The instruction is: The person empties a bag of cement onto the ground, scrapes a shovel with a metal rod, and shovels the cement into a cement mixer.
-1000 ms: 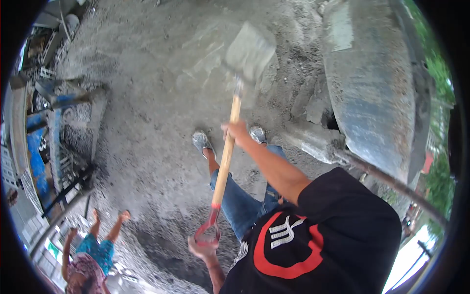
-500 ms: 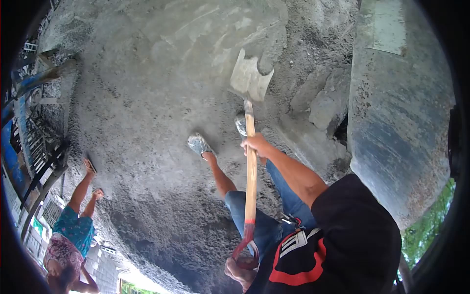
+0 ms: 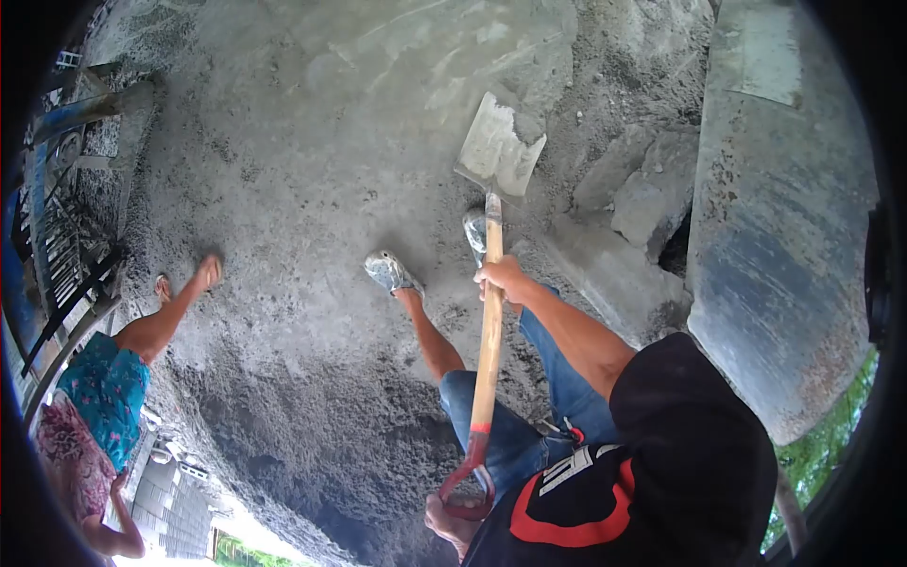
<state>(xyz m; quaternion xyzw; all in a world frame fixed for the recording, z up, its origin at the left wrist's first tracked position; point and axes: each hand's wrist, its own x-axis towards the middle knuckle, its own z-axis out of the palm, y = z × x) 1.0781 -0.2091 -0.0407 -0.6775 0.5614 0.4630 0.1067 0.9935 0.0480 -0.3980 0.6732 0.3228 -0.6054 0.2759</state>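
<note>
A flat-bladed shovel [image 3: 488,364] with a wooden shaft runs from the bottom of the view up to the middle. My right hand [image 3: 504,277] is wrapped around the shaft partway along it. Lower down, my left hand [image 3: 448,522] grips the red D-shaped handle at the shovel's end; part of this hand is hidden. The pale shovel blade [image 3: 501,151] rests at or just above grey, wet-looking concrete [image 3: 350,66], and grey material covers part of its tip. I cannot tell whether the blade touches the surface.
Broken concrete slabs [image 3: 652,194] lie right of the blade, beside a large rusty metal drum or panel [image 3: 784,227]. My feet [image 3: 392,271] stand on gritty grey ground. At left, another person [image 3: 104,387] walks near a blue metal frame [image 3: 85,118].
The shovel and surroundings sit slightly farther right in view, and the blade is turned a little. The other person has moved a foot forward. Both my hands keep their grip.
</note>
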